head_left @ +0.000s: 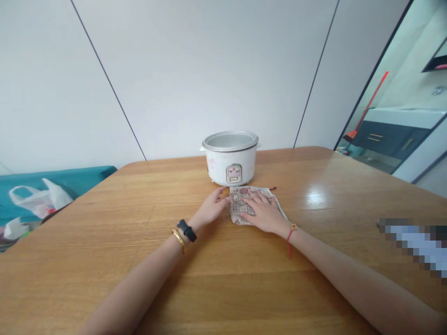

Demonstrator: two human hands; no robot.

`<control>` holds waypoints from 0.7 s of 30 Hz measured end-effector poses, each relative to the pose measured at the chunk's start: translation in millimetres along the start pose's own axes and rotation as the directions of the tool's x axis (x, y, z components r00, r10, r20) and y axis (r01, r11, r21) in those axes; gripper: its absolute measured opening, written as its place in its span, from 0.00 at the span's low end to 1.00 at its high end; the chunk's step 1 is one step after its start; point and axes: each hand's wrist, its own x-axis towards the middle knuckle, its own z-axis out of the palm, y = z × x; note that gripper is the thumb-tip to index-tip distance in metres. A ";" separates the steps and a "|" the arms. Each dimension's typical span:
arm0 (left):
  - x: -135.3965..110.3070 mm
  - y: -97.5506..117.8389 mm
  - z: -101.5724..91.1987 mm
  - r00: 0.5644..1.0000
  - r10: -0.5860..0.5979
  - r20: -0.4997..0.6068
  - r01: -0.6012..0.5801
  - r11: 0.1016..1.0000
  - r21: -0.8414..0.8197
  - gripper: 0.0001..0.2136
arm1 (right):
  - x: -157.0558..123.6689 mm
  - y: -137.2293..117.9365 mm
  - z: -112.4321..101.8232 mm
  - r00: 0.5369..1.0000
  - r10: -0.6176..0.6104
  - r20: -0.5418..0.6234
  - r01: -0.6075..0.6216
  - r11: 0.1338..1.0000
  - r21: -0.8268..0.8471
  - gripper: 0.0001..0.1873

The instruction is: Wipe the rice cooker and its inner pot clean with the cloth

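Note:
A folded checked cloth (240,204) lies on the wooden table (139,232), just in front of a white rice cooker (231,163) with an open metal pot. My right hand (262,212) lies flat on the cloth with fingers stretched out. My left hand (210,207) rests at the cloth's left edge, its fingers touching that edge and slightly curled. A black band and a gold bangle are on my left wrist, a red string on my right.
A blurred-out patch (415,244) sits at the table's right edge. White plastic bags (37,200) lie on a teal surface at the left. At the right, a doorway shows a red broom (366,109) and a dark cabinet.

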 end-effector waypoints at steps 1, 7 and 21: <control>2.7 -6.2 -2.6 0.999 -0.045 -0.023 0.045 0.999 0.000 0.29 | 1.2 3.3 -0.3 1.000 -0.003 -0.006 0.003 1.000 -0.001 0.37; 9.4 -29.2 -16.3 0.988 -0.123 -0.095 0.116 0.991 -0.073 0.23 | 5.1 -1.9 3.2 0.997 -0.045 -0.058 0.043 0.999 -0.029 0.36; 6.5 -51.1 -11.6 0.971 -0.084 -0.224 0.056 0.990 -0.128 0.12 | 67.7 27.8 -22.3 0.825 0.301 -0.478 0.087 0.769 0.633 0.41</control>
